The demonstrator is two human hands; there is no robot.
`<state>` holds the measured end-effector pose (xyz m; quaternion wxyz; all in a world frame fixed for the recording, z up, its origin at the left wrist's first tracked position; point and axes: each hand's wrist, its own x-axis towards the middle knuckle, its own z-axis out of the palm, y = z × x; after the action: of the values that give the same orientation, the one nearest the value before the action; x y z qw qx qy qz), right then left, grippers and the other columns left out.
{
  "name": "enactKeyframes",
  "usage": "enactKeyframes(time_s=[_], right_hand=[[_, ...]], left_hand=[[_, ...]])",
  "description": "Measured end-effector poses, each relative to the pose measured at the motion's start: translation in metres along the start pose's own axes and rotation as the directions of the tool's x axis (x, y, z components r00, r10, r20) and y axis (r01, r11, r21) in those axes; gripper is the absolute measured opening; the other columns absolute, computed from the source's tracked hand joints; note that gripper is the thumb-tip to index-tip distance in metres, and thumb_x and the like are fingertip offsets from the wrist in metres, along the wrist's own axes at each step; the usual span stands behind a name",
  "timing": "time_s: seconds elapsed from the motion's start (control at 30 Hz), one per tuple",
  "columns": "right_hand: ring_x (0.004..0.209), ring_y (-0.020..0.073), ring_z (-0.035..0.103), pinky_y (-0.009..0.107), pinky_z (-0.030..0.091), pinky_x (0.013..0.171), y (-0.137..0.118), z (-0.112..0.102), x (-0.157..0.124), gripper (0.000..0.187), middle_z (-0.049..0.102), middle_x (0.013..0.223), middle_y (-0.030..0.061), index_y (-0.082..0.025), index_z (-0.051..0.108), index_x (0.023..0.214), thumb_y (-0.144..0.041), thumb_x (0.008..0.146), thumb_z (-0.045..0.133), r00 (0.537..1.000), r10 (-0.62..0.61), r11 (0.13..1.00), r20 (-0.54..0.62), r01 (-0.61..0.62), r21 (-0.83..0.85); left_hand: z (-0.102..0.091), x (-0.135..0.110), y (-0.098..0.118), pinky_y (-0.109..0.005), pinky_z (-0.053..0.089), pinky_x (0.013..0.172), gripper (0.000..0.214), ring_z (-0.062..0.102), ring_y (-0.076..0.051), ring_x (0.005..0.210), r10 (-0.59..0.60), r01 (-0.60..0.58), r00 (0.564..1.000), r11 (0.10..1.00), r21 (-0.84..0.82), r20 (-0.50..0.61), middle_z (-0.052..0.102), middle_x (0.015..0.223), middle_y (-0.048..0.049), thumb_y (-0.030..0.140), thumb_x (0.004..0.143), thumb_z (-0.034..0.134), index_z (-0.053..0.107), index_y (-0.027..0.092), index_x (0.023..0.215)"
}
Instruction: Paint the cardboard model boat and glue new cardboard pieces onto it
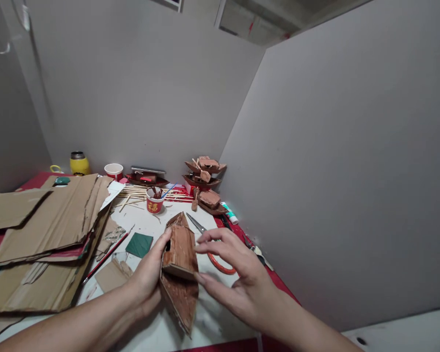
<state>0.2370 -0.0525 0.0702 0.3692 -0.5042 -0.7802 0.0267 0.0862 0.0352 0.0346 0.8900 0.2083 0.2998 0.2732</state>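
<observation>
My left hand point(148, 276) is closed round the left side of a brown-painted model boat point(179, 298). The boat has a pointed hull and a cabin with a curved roof point(183, 247); a dark opening shows in the cabin's left wall. Beside the right edge of the roof is my right hand point(238, 274), its thumb and fingers apart. Whether those fingertips touch the boat I cannot tell. Beyond that hand lies a pair of scissors point(222, 266) with orange handles, partly covered by the fingers.
Cardboard sheets point(51, 225) are stacked at left, near a paintbrush point(106, 259) and a green square point(139, 244). Thin sticks point(134, 193) lie behind a red paper cup point(154, 201) of brown paint. More model boats point(205, 178) stand by the grey partition point(337, 161).
</observation>
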Motion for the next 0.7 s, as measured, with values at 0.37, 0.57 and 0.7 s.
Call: enactKeyframes(time_s=[0.37,0.57,0.7], right_hand=[[0.073,0.019,0.051,0.035,0.036,0.07,-0.008,0.013,0.006,0.007,0.061,0.077,0.0042,-0.018,0.058,0.085,-0.014,0.09,0.056,0.996,-0.062,0.993,0.066,0.068,-0.096],[0.071,0.0178,0.048,0.033,0.034,0.069,-0.007,0.016,0.007,0.012,0.056,0.073,0.0029,-0.018,0.054,0.079,-0.014,0.09,0.053,0.993,-0.05,0.996,0.111,0.059,-0.074],[0.071,0.0176,0.047,0.032,0.033,0.069,-0.008,0.018,0.008,0.014,0.054,0.074,0.0025,-0.018,0.052,0.077,-0.013,0.09,0.052,0.99,-0.037,0.995,0.135,0.049,-0.087]], left_hand=[[0.005,-0.002,-0.003,-0.031,0.056,0.072,0.042,0.072,-0.023,0.082,0.015,-0.015,0.999,1.0,-0.007,-0.051,0.077,0.092,-0.0085,0.044,0.089,0.055,0.066,0.013,0.115],[0.002,-0.001,-0.007,-0.031,0.055,0.077,0.041,0.071,-0.024,0.09,0.062,-0.062,0.993,0.998,0.0,-0.105,0.076,0.099,-0.0087,0.041,0.088,0.057,0.066,0.013,0.117],[0.003,-0.001,-0.009,-0.033,0.055,0.081,0.041,0.071,-0.025,0.092,0.06,-0.06,0.993,0.998,0.001,-0.106,0.076,0.1,-0.0089,0.041,0.088,0.057,0.067,0.013,0.116]])
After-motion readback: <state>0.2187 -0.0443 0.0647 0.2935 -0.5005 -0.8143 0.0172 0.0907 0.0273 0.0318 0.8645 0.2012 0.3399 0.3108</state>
